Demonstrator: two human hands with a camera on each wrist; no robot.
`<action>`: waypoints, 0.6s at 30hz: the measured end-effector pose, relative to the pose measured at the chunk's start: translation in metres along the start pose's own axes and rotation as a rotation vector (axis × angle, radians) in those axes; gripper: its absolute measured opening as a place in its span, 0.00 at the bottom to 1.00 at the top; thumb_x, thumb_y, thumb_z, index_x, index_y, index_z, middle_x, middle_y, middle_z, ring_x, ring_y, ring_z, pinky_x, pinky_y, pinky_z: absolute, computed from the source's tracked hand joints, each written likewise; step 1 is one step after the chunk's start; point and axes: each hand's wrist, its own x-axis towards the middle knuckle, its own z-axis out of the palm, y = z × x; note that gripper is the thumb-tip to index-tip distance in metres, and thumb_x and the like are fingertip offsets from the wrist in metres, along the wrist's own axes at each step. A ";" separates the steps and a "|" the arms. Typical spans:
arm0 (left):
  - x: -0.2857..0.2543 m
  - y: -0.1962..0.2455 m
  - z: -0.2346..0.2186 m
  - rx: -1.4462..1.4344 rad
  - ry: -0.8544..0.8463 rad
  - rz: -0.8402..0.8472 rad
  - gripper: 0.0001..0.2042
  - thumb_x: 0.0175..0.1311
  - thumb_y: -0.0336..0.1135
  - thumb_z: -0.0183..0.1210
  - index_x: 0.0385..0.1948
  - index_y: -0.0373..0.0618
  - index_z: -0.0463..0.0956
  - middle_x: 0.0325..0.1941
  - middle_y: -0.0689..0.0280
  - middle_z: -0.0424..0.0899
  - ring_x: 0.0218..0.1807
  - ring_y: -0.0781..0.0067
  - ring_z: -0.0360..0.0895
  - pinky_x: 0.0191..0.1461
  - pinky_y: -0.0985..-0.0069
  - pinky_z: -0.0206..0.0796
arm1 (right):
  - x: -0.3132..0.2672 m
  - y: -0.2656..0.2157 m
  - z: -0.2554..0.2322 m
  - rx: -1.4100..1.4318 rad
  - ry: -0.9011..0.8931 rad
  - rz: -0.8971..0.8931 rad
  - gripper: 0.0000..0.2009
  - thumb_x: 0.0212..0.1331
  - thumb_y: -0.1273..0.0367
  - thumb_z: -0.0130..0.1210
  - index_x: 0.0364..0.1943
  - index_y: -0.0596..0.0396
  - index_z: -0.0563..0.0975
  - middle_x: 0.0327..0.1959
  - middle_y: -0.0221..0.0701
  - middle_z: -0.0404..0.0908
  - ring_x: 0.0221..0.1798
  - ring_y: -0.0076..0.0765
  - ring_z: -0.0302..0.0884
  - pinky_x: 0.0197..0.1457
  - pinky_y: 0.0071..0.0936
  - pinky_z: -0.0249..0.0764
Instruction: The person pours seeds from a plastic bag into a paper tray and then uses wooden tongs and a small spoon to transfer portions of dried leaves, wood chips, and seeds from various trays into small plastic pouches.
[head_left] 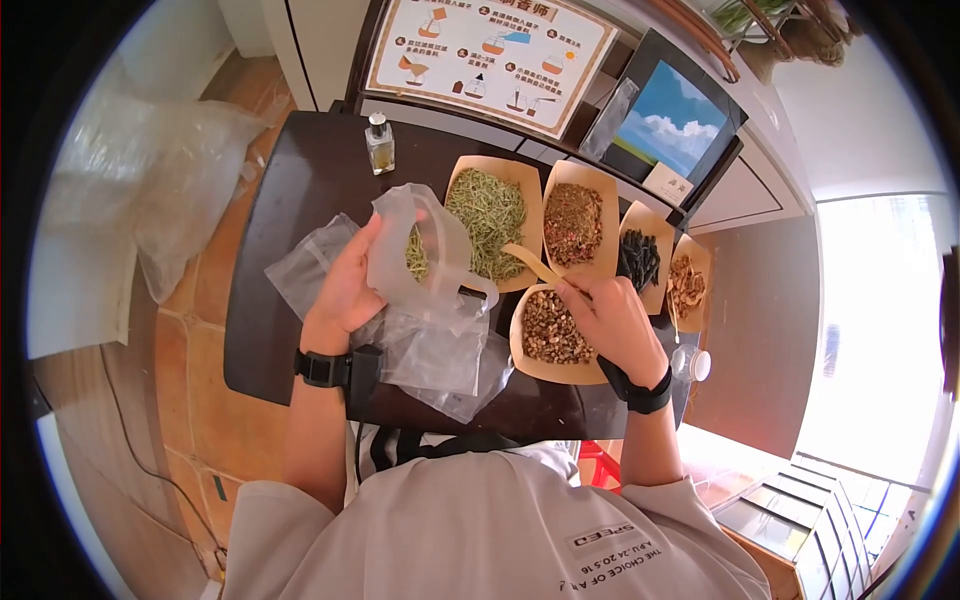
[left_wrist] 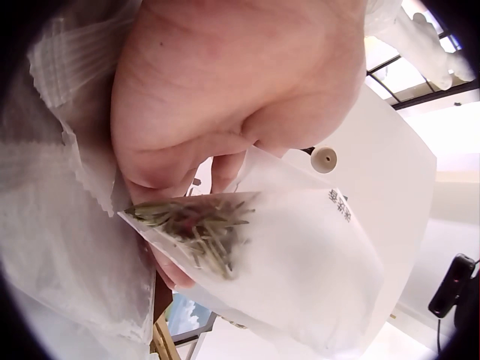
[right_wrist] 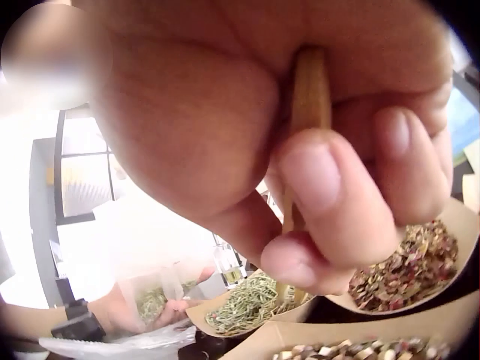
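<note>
In the head view my left hand (head_left: 350, 278) grips a frosted translucent pouch (head_left: 395, 245), its mouth spread. Green dried herb (left_wrist: 202, 232) sits in one corner of the pouch in the left wrist view. My right hand (head_left: 622, 325) has its fingers curled round the handle of a bamboo spoon (head_left: 530, 262). The tip of the spoon overlaps a paper tray of green dried stalks (head_left: 487, 220). Below the right hand is a tray of brown and white chopped bits (head_left: 555, 328). A tray of reddish dried mix (head_left: 573, 222) lies just beyond the spoon.
Trays of dark strips (head_left: 638, 262) and tan slices (head_left: 685, 285) stand to the right. Clear plastic bags (head_left: 435, 350) lie under the left hand. A small glass bottle (head_left: 380, 150) stands at the back left, and a white-capped jar (head_left: 692, 363) at the right edge.
</note>
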 end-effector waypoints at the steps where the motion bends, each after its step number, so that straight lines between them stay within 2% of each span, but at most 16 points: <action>1: 0.000 -0.001 0.000 0.003 0.004 0.014 0.27 0.78 0.51 0.42 0.66 0.38 0.66 0.64 0.56 0.73 0.63 0.62 0.72 0.69 0.62 0.64 | 0.001 0.000 0.001 0.086 -0.021 0.020 0.13 0.65 0.66 0.54 0.28 0.62 0.80 0.21 0.50 0.77 0.27 0.62 0.76 0.33 0.48 0.73; 2: 0.000 -0.001 0.001 0.003 0.004 0.014 0.27 0.78 0.51 0.42 0.66 0.38 0.66 0.64 0.56 0.73 0.63 0.62 0.72 0.69 0.62 0.64 | 0.002 -0.001 0.002 0.172 -0.042 0.040 0.13 0.64 0.66 0.54 0.28 0.62 0.80 0.22 0.50 0.77 0.28 0.62 0.76 0.33 0.47 0.73; 6: 0.000 0.001 0.003 0.038 -0.007 0.006 0.27 0.78 0.51 0.41 0.66 0.37 0.65 0.64 0.57 0.73 0.63 0.64 0.72 0.69 0.63 0.64 | 0.006 -0.009 0.011 0.218 0.003 -0.008 0.13 0.64 0.66 0.54 0.29 0.62 0.81 0.23 0.50 0.78 0.28 0.61 0.76 0.33 0.47 0.73; 9: -0.001 0.000 0.005 0.047 -0.007 0.008 0.27 0.78 0.51 0.41 0.67 0.37 0.64 0.63 0.58 0.74 0.63 0.64 0.72 0.69 0.64 0.65 | 0.006 -0.019 0.017 0.125 -0.016 0.000 0.13 0.63 0.66 0.55 0.27 0.62 0.81 0.22 0.49 0.78 0.27 0.61 0.76 0.32 0.47 0.73; 11: 0.000 0.001 0.006 0.043 0.004 0.012 0.27 0.78 0.51 0.41 0.67 0.37 0.64 0.63 0.58 0.74 0.63 0.64 0.72 0.68 0.64 0.65 | 0.005 -0.018 0.023 -0.062 0.000 -0.059 0.11 0.63 0.66 0.57 0.31 0.60 0.82 0.20 0.47 0.77 0.24 0.56 0.76 0.30 0.42 0.72; 12: -0.001 0.001 0.005 0.041 -0.003 0.009 0.27 0.78 0.51 0.41 0.67 0.37 0.64 0.63 0.58 0.74 0.63 0.64 0.72 0.68 0.64 0.65 | 0.004 -0.019 0.023 -0.063 0.000 -0.060 0.11 0.63 0.66 0.57 0.31 0.60 0.82 0.20 0.47 0.77 0.24 0.56 0.76 0.30 0.42 0.72; 15: 0.000 0.000 0.003 0.039 -0.009 0.009 0.27 0.78 0.50 0.41 0.66 0.37 0.65 0.62 0.57 0.74 0.62 0.65 0.73 0.68 0.64 0.66 | 0.004 -0.019 0.022 -0.094 0.031 -0.102 0.11 0.63 0.66 0.57 0.28 0.60 0.80 0.20 0.48 0.77 0.25 0.57 0.75 0.29 0.42 0.72; 18: -0.001 0.001 0.002 0.021 -0.019 0.008 0.26 0.78 0.50 0.42 0.66 0.37 0.65 0.62 0.57 0.75 0.61 0.65 0.74 0.67 0.64 0.66 | 0.004 -0.013 0.018 0.037 0.080 -0.094 0.11 0.61 0.67 0.57 0.24 0.59 0.79 0.19 0.46 0.76 0.25 0.59 0.75 0.28 0.46 0.73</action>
